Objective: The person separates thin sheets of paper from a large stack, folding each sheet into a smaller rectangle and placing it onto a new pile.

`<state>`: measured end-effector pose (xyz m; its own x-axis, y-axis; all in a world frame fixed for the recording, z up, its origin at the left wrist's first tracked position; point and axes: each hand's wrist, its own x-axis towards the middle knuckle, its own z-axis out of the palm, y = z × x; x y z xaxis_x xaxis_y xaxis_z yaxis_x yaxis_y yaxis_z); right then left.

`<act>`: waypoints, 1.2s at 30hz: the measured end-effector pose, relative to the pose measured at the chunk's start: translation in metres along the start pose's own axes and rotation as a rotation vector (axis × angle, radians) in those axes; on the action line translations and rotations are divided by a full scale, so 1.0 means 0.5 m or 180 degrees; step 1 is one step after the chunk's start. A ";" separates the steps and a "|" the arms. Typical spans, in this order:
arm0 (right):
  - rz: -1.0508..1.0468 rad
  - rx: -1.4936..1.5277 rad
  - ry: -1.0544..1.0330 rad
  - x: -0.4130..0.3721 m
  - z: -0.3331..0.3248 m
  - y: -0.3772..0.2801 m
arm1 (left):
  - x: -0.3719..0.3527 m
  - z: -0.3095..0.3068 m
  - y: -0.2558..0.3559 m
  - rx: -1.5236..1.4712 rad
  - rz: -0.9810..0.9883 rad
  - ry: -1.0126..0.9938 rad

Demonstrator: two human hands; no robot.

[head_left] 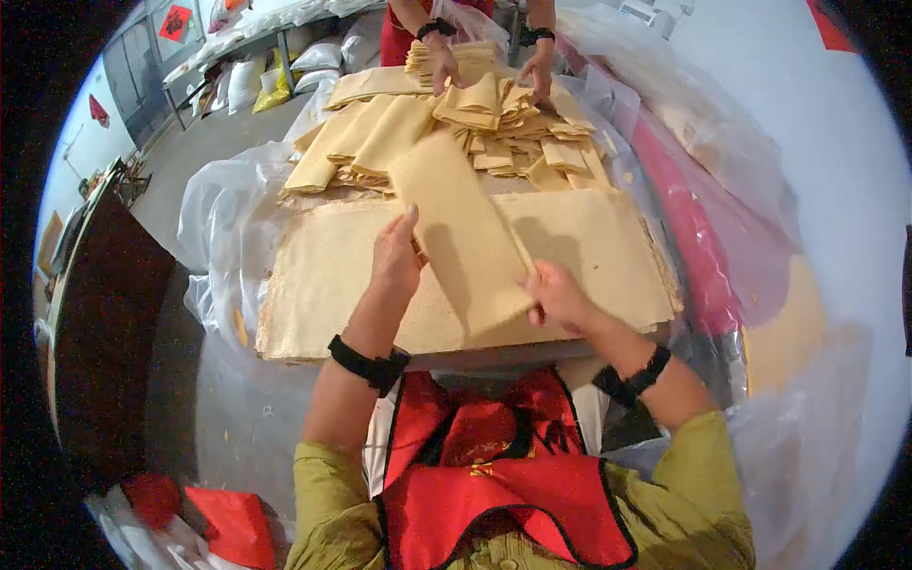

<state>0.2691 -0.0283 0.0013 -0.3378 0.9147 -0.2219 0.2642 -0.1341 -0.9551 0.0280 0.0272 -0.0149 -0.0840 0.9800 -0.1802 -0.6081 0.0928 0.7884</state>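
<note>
A long, folded, pale-yellow sheet [461,233] is held tilted between my two hands, above a broad stack of flat yellow sheets [332,275]. My left hand [397,255] grips its left edge, thumb along the side and the other fingers partly hidden. At its lower right corner my right hand [562,299] is closed in a pinch. The folded sheet's upper end overlaps a heap of folded sheets [380,133] at the far side of the stack.
Across the table a person's hands [538,74] rest at the heap, near a small pile of folded sheets [427,62]. Clear plastic film [233,209] drapes the left side. A pink plastic-wrapped strip [679,199] runs along the right. White sacks [245,84] stand at the back left.
</note>
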 end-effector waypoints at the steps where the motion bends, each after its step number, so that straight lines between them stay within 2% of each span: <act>1: -0.0186 -0.0105 0.0148 0.038 -0.005 -0.023 | -0.022 0.016 0.031 -0.0075 0.0013 -0.0026; 3: -0.0352 -0.0272 0.0330 0.121 -0.028 -0.094 | -0.048 0.018 0.065 -0.0027 0.0178 -0.0108; 5: -0.0804 0.0655 0.0302 0.221 -0.060 -0.112 | -0.074 -0.019 0.079 0.0233 0.0419 -0.0191; 7: -0.0728 0.1297 0.0521 0.232 -0.069 -0.135 | -0.106 -0.067 0.094 0.0961 0.0672 0.0079; 9: -0.0389 0.0987 0.0566 0.204 -0.074 -0.117 | -0.146 -0.115 0.087 0.1923 0.1053 0.0278; 11: -0.0213 0.0366 0.0641 0.163 -0.092 -0.074 | -0.171 -0.151 0.051 0.3166 0.1686 0.0076; 13: -0.0195 -0.0562 0.0698 0.111 -0.130 -0.012 | -0.205 -0.132 0.013 0.3834 0.1930 -0.0332; 16: -0.0176 -0.0590 0.1267 0.018 -0.208 0.036 | -0.222 -0.074 -0.046 0.4490 0.2294 -0.1246; 17: -0.0210 -0.0663 0.1480 -0.009 -0.230 0.041 | -0.219 -0.056 -0.066 0.4558 0.2469 -0.1507; 19: 0.0110 -0.1293 0.1400 -0.060 -0.301 0.074 | -0.214 -0.013 -0.111 0.4720 0.2847 -0.1975; 23: 0.0729 -0.2106 0.1476 -0.156 -0.358 0.111 | -0.208 0.071 -0.182 0.4946 0.3099 -0.2211; 26: 0.0799 -0.2229 0.1555 -0.197 -0.362 0.119 | -0.199 0.111 -0.204 0.4861 0.2964 -0.2341; 29: -0.0041 -0.3067 0.1877 -0.209 -0.362 0.158 | -0.176 0.104 -0.222 0.4663 0.3058 -0.2262; 32: -0.0604 -0.3681 0.1589 -0.240 -0.338 0.132 | -0.172 0.111 -0.212 0.4357 0.2883 -0.2388; 36: -0.0786 -0.3776 0.1476 -0.247 -0.354 0.152 | -0.171 0.115 -0.209 0.4234 0.2430 -0.2251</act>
<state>0.4910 -0.0837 -0.0092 -0.2126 0.9446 0.2501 0.9549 0.2552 -0.1519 0.1442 -0.0564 -0.0479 0.5452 0.7147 0.4382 0.4716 -0.6936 0.5445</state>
